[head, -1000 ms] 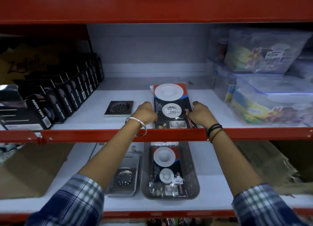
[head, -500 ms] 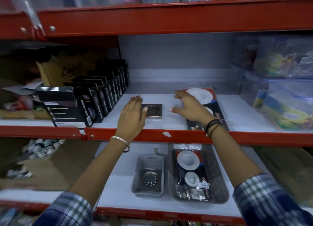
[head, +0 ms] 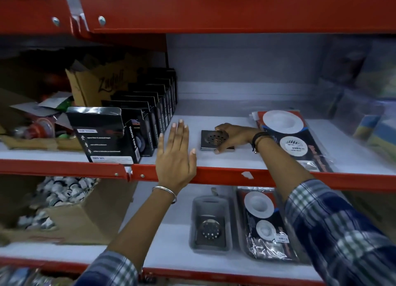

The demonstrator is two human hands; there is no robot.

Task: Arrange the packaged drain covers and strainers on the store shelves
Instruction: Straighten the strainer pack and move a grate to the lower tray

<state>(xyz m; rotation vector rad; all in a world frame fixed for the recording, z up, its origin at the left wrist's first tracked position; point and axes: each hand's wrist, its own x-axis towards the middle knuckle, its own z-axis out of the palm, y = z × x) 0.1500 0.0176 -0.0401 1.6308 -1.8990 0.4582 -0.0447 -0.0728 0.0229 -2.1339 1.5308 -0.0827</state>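
Head view: grey tray (head: 194,221) holds a round strainer (head: 211,229).

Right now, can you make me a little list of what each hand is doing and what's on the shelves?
left hand: open, flat, at the shelf edge, holding nothing
right hand: fingers around the square drain cover
right of it: strainer pack lying flat
left of it: row of black boxes
lower shelf: grey tray with a round strainer, another strainer pack
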